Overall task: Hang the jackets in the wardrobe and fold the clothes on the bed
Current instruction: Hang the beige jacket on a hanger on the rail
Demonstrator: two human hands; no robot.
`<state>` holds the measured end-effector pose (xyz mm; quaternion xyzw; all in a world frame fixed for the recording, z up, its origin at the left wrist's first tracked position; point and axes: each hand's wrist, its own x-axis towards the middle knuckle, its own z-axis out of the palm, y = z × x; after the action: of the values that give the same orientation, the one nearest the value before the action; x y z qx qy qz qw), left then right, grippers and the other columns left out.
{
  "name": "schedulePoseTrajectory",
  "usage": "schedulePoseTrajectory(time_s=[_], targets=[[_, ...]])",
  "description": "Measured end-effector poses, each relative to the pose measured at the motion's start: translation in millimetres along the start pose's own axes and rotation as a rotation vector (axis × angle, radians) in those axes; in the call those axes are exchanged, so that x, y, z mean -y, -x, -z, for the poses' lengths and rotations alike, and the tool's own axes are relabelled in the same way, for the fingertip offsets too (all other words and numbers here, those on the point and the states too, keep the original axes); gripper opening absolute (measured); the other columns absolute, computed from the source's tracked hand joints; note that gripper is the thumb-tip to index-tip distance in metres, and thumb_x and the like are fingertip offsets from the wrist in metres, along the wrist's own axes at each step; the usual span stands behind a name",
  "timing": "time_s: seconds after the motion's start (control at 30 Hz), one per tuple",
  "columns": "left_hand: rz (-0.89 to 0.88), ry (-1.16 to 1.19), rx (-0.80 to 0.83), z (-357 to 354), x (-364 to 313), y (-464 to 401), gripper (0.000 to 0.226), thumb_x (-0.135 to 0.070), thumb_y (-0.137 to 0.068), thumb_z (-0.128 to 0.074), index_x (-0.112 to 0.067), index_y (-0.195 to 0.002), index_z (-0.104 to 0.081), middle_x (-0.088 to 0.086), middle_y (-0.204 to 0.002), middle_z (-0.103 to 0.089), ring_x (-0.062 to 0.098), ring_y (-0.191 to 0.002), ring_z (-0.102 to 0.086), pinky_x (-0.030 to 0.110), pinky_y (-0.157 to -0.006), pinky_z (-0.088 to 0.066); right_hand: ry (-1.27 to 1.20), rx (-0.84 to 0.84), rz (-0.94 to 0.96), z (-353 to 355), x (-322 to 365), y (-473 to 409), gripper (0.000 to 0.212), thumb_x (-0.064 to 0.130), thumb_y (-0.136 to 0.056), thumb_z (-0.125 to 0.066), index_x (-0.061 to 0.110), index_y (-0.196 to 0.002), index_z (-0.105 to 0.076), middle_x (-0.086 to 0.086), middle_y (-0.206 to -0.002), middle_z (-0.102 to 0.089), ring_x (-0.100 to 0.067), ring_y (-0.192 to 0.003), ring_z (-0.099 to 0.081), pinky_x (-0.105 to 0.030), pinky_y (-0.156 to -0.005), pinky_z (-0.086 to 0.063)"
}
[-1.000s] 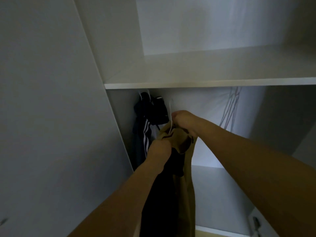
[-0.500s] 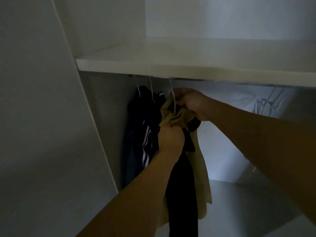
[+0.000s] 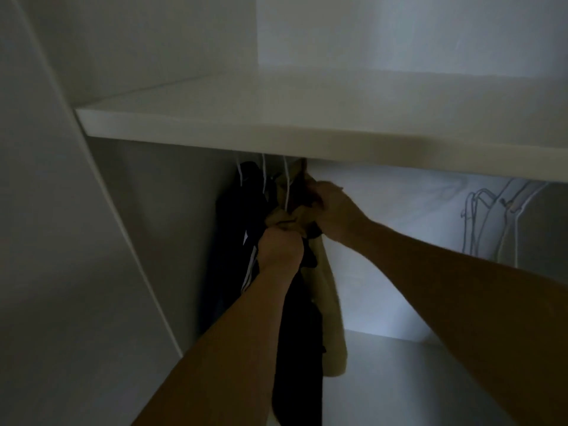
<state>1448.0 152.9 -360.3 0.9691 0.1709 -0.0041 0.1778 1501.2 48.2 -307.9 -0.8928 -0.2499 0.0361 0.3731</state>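
Note:
A tan jacket with a dark lining (image 3: 325, 296) hangs from a white hanger (image 3: 286, 186) just under the wardrobe shelf (image 3: 276, 130). My left hand (image 3: 281, 247) grips the bunched collar from below. My right hand (image 3: 333, 210) holds the fabric at the neck, right beside the hanger's stem. The hook's top is hidden behind the shelf edge. To the left hangs a dark jacket with white stripes (image 3: 236, 241) on its own white hangers.
The wardrobe's left side panel (image 3: 129, 241) stands close to the hung jackets. Several bare wire hangers (image 3: 491, 219) hang at the right under the shelf. A lower white shelf (image 3: 415, 379) lies beneath. The interior is dim.
Both hands have lifted the tan jacket and its hanger up towards the underside of the shelf. The view has tilted up, so the shelf sits lower in frame.

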Motion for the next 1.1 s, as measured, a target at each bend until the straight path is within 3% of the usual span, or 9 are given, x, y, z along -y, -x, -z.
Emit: schedulePoseTrajectory(time_s=[0.1, 0.17, 0.27, 0.33, 0.4, 0.57, 0.7, 0.87, 1.1], targets=[[-0.060, -0.094, 0.062, 15, 0, 12, 0.032, -0.007, -0.106, -0.027, -0.004, -0.111, -0.058, 0.017, -0.136, -0.053, 0.027, -0.126, -0.049, 0.030, -0.102, -0.037, 0.149, 0.068, 0.018, 11, -12, 24, 0.039, 0.002, -0.095, -0.046, 0.001, -0.134, -0.049, -0.018, -0.134, -0.051, -0.030, -0.124, -0.049, -0.039, -0.108, -0.039], [-0.044, -0.133, 0.063, 24, -7, 31, 0.031, -0.011, -0.105, -0.029, -0.001, -0.121, -0.054, 0.018, -0.136, -0.050, 0.030, -0.125, -0.047, 0.034, -0.102, -0.039, 0.216, 0.012, 0.006, 24, -14, 48, 0.043, 0.006, -0.093, -0.049, 0.003, -0.136, -0.047, -0.017, -0.136, -0.048, -0.032, -0.126, -0.047, -0.040, -0.109, -0.036], [0.011, -0.034, -0.100, 32, -19, 73, 0.046, -0.023, -0.101, -0.037, 0.001, -0.139, -0.037, 0.019, -0.142, -0.038, 0.033, -0.126, -0.042, 0.040, -0.106, -0.039, 0.242, -0.010, -0.086, 47, -11, 97, 0.054, 0.009, -0.096, -0.048, 0.004, -0.147, -0.032, -0.015, -0.150, -0.034, -0.029, -0.138, -0.033, -0.030, -0.113, -0.022], [-0.100, -0.042, -0.175, 39, -32, 111, 0.054, -0.027, -0.100, -0.040, -0.001, -0.146, -0.028, 0.018, -0.148, -0.034, 0.032, -0.131, -0.039, 0.040, -0.109, -0.036, 0.245, -0.008, -0.148, 59, -7, 138, 0.060, 0.014, -0.098, -0.045, 0.006, -0.152, -0.020, -0.012, -0.158, -0.020, -0.025, -0.145, -0.021, -0.028, -0.116, -0.014], [-0.252, -0.048, -0.207, 40, -44, 148, 0.056, -0.028, -0.102, -0.039, -0.005, -0.150, -0.023, 0.016, -0.152, -0.032, 0.029, -0.138, -0.034, 0.036, -0.113, -0.030, 0.285, -0.014, -0.166, 68, -5, 183, 0.061, 0.017, -0.099, -0.046, 0.006, -0.153, -0.020, -0.011, -0.159, -0.019, -0.025, -0.146, -0.020, -0.030, -0.118, -0.015], [-0.522, 0.141, -0.250, 22, -72, 219, 0.045, -0.020, -0.101, -0.047, 0.003, -0.139, -0.045, 0.022, -0.140, -0.047, 0.037, -0.131, -0.043, 0.041, -0.113, -0.031, 0.346, -0.132, -0.271, 107, -12, 306, 0.061, 0.019, -0.096, -0.051, 0.009, -0.151, -0.026, -0.009, -0.157, -0.026, -0.025, -0.143, -0.027, -0.030, -0.116, -0.019], [-0.699, 0.131, -0.267, 2, -108, 251, 0.048, -0.023, -0.100, -0.051, 0.000, -0.142, -0.044, 0.019, -0.145, -0.046, 0.035, -0.135, -0.041, 0.041, -0.118, -0.027, 0.345, -0.233, -0.500, 138, -31, 396, 0.061, 0.018, -0.096, -0.050, 0.008, -0.151, -0.025, -0.012, -0.157, -0.026, -0.030, -0.140, -0.031, -0.031, -0.115, -0.023], [-1.121, 0.062, -0.152, -43, -173, 297, 0.049, -0.029, -0.102, -0.044, -0.006, -0.146, -0.041, 0.012, -0.150, -0.043, 0.026, -0.141, -0.036, 0.039, -0.120, -0.023, 0.332, -0.388, -0.761, 145, -45, 488, 0.060, 0.019, -0.097, -0.050, 0.012, -0.152, -0.025, -0.007, -0.158, -0.024, -0.027, -0.143, -0.026, -0.034, -0.116, -0.020], [-1.473, 0.091, 0.060, -91, -248, 392, 0.050, -0.028, -0.102, -0.041, -0.009, -0.148, -0.034, 0.006, -0.154, -0.034, 0.023, -0.143, -0.026, 0.039, -0.120, -0.021, 0.321, -0.576, -1.052, 135, -30, 617, 0.059, 0.025, -0.098, -0.046, 0.015, -0.152, -0.023, -0.004, -0.158, -0.023, -0.024, -0.145, -0.023, -0.037, -0.119, -0.021]])
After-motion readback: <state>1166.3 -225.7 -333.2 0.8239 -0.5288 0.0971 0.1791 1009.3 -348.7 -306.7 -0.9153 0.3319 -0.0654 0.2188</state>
